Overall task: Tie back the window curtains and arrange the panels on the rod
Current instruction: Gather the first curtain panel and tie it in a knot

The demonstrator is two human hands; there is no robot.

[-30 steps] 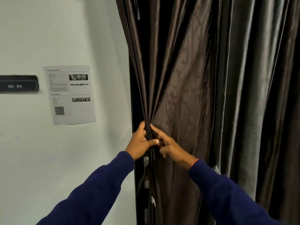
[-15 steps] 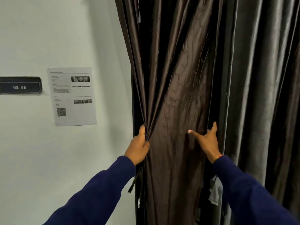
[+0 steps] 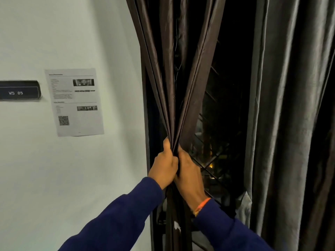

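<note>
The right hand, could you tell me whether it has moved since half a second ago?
Yes. The right hand moved left toward the wall paper, joining the left hand on the gathered curtain.

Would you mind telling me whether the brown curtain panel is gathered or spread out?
Gathered: both hands, left hand and right hand, grip the brown curtain panel bunched, exposing the window.

Dim, soft indoor light; slight blur.
</note>
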